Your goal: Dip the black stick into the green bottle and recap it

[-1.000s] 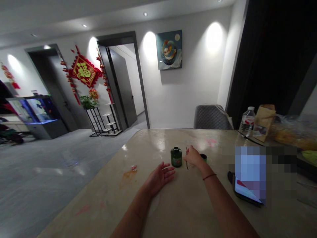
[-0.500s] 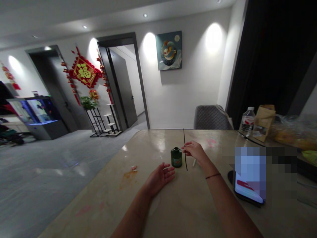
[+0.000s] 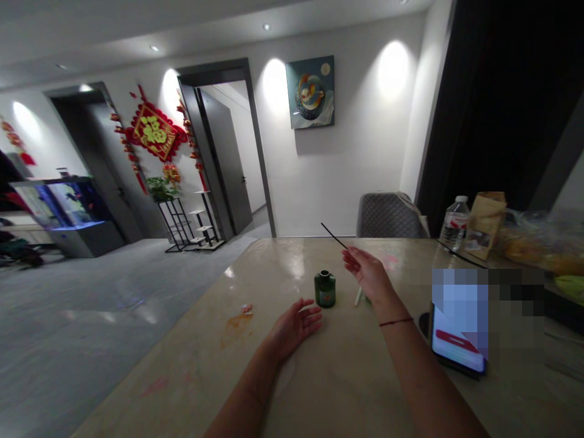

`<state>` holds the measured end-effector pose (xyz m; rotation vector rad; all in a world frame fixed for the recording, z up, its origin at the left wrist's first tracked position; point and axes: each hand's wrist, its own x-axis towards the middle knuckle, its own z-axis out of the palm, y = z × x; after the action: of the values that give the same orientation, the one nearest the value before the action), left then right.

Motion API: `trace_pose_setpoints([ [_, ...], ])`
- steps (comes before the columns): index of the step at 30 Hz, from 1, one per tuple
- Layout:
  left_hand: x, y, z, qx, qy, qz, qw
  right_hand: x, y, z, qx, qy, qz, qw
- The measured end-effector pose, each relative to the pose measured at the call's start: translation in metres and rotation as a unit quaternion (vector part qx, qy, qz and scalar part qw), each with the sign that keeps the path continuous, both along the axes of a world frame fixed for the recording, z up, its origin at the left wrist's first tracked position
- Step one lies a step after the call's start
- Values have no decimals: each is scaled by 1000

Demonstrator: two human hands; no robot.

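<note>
A small green glass bottle with a pale, open neck stands upright on the table. Just right of it and raised above the tabletop, my right hand pinches a thin black stick. The stick slants up and to the left from my fingers; its lower part is hidden by the hand. My left hand lies on the table near the bottle's left side, fingers loosely apart and holding nothing. A short pale stick rests on the table below my right hand, beside a greenish thing mostly hidden by my wrist.
To the right lies a phone. Behind it are a water bottle, a brown paper bag and clear plastic bags. Small pinkish bits and an orange stain are on the left. A grey chair stands beyond the far edge.
My right hand has moved slightly right and up, away from the bottle. The black stick has swung from nearly vertical to a leftward slant. My left hand stays put.
</note>
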<state>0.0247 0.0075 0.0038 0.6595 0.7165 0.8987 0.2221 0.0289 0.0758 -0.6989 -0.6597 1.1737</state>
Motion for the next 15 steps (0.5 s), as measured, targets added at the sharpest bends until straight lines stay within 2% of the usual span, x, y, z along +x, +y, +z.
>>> trace_pose_setpoints([
  [6, -1, 1, -1, -1, 4, -5, 1000, 3, -1, 5, 10, -40, -44, 998],
  [10, -1, 2, -2, 4, 2, -3, 1000, 2, 4, 0, -17, -101, -110, 989],
  [15, 0, 1, -1, 2, 4, 0, 1000, -1, 7, -1, -13, -160, -174, 971],
])
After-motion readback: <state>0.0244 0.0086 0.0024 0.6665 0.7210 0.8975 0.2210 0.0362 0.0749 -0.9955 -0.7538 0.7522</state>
